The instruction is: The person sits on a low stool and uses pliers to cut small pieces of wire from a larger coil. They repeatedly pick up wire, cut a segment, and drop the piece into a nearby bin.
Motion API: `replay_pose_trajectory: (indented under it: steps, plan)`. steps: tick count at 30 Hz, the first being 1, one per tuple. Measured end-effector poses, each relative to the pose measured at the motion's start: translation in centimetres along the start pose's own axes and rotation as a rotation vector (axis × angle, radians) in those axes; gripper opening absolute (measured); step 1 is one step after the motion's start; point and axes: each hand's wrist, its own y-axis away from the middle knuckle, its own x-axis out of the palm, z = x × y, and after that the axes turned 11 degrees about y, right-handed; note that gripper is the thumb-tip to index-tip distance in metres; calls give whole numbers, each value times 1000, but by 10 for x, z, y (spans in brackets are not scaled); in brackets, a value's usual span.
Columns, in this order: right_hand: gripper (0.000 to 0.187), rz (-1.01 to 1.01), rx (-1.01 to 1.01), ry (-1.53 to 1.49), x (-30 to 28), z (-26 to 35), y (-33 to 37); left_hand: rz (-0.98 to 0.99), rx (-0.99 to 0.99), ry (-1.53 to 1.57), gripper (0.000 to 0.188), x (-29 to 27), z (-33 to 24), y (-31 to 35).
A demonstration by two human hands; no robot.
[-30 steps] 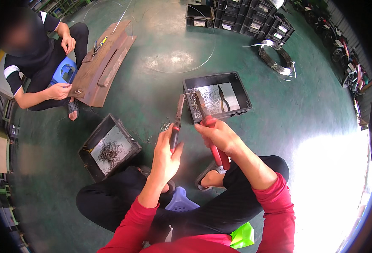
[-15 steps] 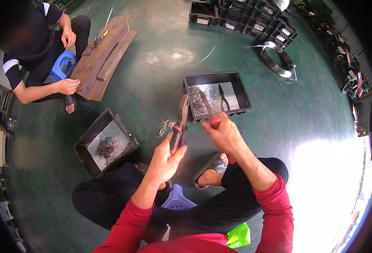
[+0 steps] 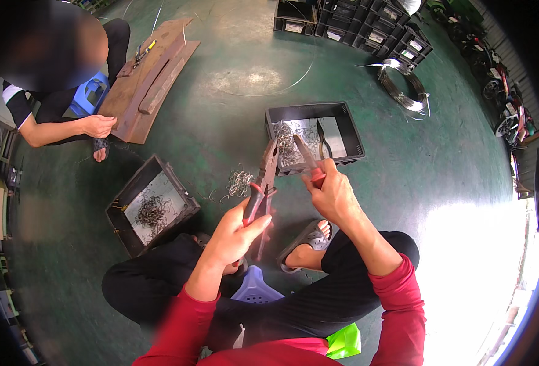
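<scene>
My left hand [image 3: 236,235] is closed around red-handled pliers [image 3: 269,161], jaws pointing away from me. To its right, my right hand [image 3: 336,198] grips a second red-handled tool [image 3: 307,151] that looks like pliers; my fingers hide much of its handle. The two tool tips are close together but apart, over the near left part of a black bin [image 3: 360,145]. Whether a wire piece sits in either tip is too small to tell. Inside that bin are bent wire pieces [image 3: 285,135] and dark pliers [image 3: 323,139]. More bent wire pieces [image 3: 240,183] lie on the floor.
A second black bin [image 3: 188,208] with dark wire pieces [image 3: 152,210] stands at left. Far left, a person [image 3: 50,91] sits by brown boards [image 3: 129,119] on the floor. A wire coil [image 3: 397,88] and stacked black crates [image 3: 355,27] are farther off.
My right hand and its tool have shifted slightly right, widening the gap between the tips. The left pliers have turned a little. The person at left has leaned forward.
</scene>
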Motion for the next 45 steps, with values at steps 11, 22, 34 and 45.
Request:
replay_pose_trajectory:
  steps: [11, 22, 34, 45]
  plan:
    - [32, 681, 357, -1034, -25, -14, -18, -137, 63, -654, 50, -42, 89, -63]
    - [33, 883, 332, -1124, -30, -13, -16, -311, -272, -978, 63, -103, 258, -78]
    - [36, 428, 1, 158, 3, 10, 8, -173, 327, 120, 32, -62, 34, -54]
    - [43, 418, -111, 116, 5, 18, 18, -233, 257, 88, 20, -39, 21, -41]
